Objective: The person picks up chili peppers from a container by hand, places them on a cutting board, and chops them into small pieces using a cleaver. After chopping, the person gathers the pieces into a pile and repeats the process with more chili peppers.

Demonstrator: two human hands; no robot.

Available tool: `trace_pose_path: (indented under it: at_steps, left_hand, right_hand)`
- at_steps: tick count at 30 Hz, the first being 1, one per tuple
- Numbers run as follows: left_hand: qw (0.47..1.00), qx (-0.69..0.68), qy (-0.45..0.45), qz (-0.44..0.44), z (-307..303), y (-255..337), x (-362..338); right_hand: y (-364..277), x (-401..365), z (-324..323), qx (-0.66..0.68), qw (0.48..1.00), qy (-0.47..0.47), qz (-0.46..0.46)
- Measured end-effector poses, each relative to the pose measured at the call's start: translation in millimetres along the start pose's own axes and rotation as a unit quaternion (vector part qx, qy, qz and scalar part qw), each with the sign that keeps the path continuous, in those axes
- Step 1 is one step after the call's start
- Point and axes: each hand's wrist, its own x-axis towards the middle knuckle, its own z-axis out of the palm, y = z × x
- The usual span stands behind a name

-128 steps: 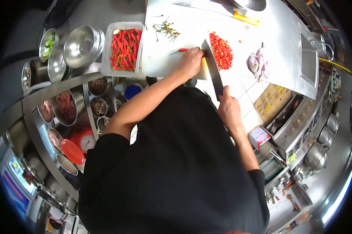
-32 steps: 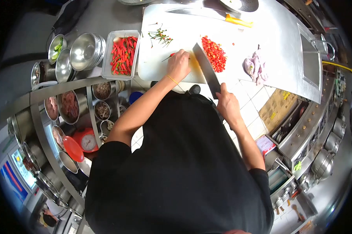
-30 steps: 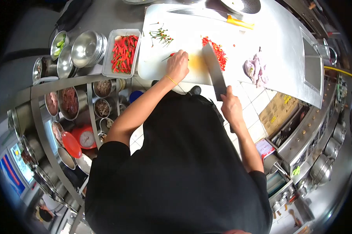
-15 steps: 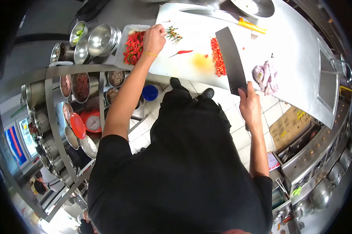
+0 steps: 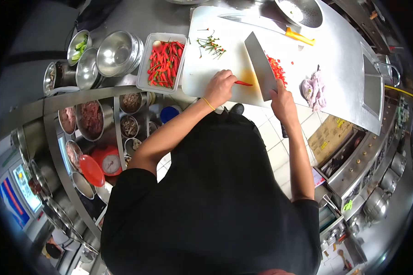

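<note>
On the white cutting board (image 5: 199, 27), my left hand (image 5: 219, 88) is closed around a red chili pepper (image 5: 244, 83), whose far end sticks out to the right. My right hand (image 5: 284, 104) grips a cleaver (image 5: 261, 66) with a wide dark blade, which stands just right of the chili. Beyond the blade lies a row of chopped red chili (image 5: 276, 69), partly hidden by it. Cut green chili stems (image 5: 211, 45) are scattered near the board's upper left. Left of the board, a clear plastic container (image 5: 142, 75) holds whole red chilies (image 5: 164, 64).
A yellow-handled knife (image 5: 300, 36) lies along the board's far side, near a perforated metal bowl (image 5: 314, 17). A purplish cloth-like bundle (image 5: 314, 89) rests at the right. Stacked metal bowls (image 5: 117, 52) stand left of the container. A shelf rack with meat bowls is at lower left.
My left hand has moved from the chili container to the board and taken hold of the chili. The cleaver has shifted slightly left, its blade now between the chili and the chopped pieces.
</note>
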Motion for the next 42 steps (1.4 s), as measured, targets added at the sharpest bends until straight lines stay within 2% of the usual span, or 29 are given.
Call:
trace_pose_path:
  at_steps: [2, 4, 8, 10, 12, 14, 16, 21, 26, 30, 32, 33, 37, 42]
  left_hand:
    - [1.0, -0.007, 0.014, -0.005, 4.4, -2.1, 2.7]
    - [1.0, -0.03, 0.009, -0.003, 6.0, -3.7, 1.5]
    - [0.997, -0.056, -0.006, 0.052, 6.6, -13.2, 0.2]
    - [0.997, -0.041, -0.02, 0.057, 3.4, -11.5, 3.0]
    - [0.997, -0.052, -0.019, 0.05, 3.1, -11.8, 6.4]
    - [0.996, -0.063, -0.019, 0.059, 4.8, -12.7, 2.2]
    - [0.995, -0.073, 0.012, 0.064, 1.0, -11.9, 4.6]
    - [0.995, -0.082, 0.006, 0.056, 0.6, -11.4, 3.8]
    - [0.996, -0.078, -0.008, 0.049, 1.0, -11.5, 2.0]
    - [0.996, -0.062, 0.009, 0.057, 3.7, -14.3, 3.4]
    - [0.996, -0.059, -0.011, 0.066, 0.4, -12.0, 1.0]
    - [0.996, -0.057, -0.009, 0.066, 1.3, -12.7, 1.0]
    - [0.996, -0.057, 0.001, 0.064, 2.8, -13.6, 0.8]
    - [0.997, -0.043, 0.005, 0.067, 3.4, -14.2, 2.1]
  right_hand:
    - [-12.3, -3.2, -1.1, -0.021, 0.999, -0.008, 0.024]
    - [-25.5, -10.1, 2.4, -0.075, 0.997, 0.003, 0.004]
    - [-50.6, -7.1, 12.5, -0.105, 0.994, 0.01, 0.024]
    - [-48.5, 4.5, 34.9, -0.049, 0.996, 0.06, 0.031]
    - [-49.0, 14.3, 30.5, -0.072, 0.994, 0.079, 0.018]
    - [-50.8, 17.6, 22.8, -0.046, 0.998, 0.053, 0.004]
    - [-61.8, 15.7, 9.4, -0.051, 0.998, 0.015, 0.035]
    - [-60.3, 18.3, 38.1, -0.059, 0.996, 0.067, 0.031]
    - [-69.2, 12.2, 24.2, -0.057, 0.997, 0.029, 0.029]
    - [-60.4, 21.8, 43.0, -0.066, 0.994, 0.077, 0.051]
    - [-50.6, 21.7, 37.5, -0.006, 0.999, 0.051, 0.015]
    - [-63.5, 19.4, 25.3, -0.005, 0.998, 0.012, 0.067]
    - [-67.9, 14.9, 43.7, -0.031, 0.996, 0.076, 0.036]
    - [-72.8, 11.9, 30.0, -0.032, 0.997, 0.068, 0.036]
